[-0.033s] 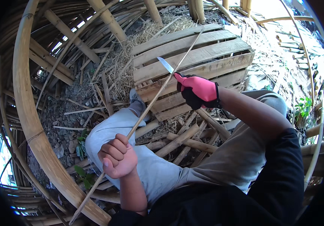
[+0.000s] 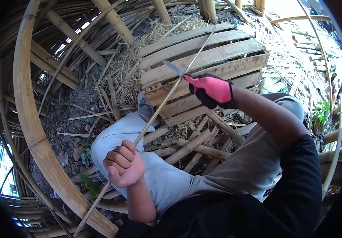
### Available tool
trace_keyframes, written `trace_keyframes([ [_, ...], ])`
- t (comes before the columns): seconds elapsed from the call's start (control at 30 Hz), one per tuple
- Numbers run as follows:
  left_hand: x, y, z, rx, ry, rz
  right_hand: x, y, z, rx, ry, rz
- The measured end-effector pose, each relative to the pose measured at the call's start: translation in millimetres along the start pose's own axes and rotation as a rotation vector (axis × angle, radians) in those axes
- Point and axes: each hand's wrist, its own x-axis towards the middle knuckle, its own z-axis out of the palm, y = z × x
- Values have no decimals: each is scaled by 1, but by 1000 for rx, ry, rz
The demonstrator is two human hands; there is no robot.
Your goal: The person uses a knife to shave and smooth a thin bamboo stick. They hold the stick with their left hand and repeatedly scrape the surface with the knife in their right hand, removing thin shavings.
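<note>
My bare left hand (image 2: 125, 164) is closed around a long thin bamboo strip (image 2: 158, 112). The strip runs slantwise from the lower left, past my left knee, up to the slatted wooden crate (image 2: 202, 56). In its pink and black glove, my right hand (image 2: 213, 92) grips a knife whose handle is hidden in the fist. The knife's blade (image 2: 173, 68) points to the upper left and lies across the strip, above the crate's slats. My right index finger or thumb rests close to the strip; which one I cannot tell.
A thick bamboo pole (image 2: 36, 119) curves along my left side. Cut bamboo pieces (image 2: 194, 146) lie between my legs. Straw (image 2: 119, 71) and rubble (image 2: 65, 135) cover the ground to the left, while stacked bamboo rods (image 2: 314, 55) lie far right.
My right hand has shifted slightly to the right, and the knife's blade has turned so it looks narrower and duller. My left hand and the strip have stayed put.
</note>
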Motion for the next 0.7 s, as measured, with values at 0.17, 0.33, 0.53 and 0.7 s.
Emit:
trace_keyframes([
  [0.17, 3, -9, 10, -20, 10, -21, 22, -22, -74, 285, 569, -382],
  [0.33, 1, -1, 1, 12, 23, -3, 11, -11, -19, -227, 40, -69],
  [0.53, 3, -6, 5, -30, 18, 8, 14, -18, -49, 247, 518, -310],
  [0.7, 3, -2, 2, -2, 61, 8, -4, -16, -12, -184, 53, -15],
])
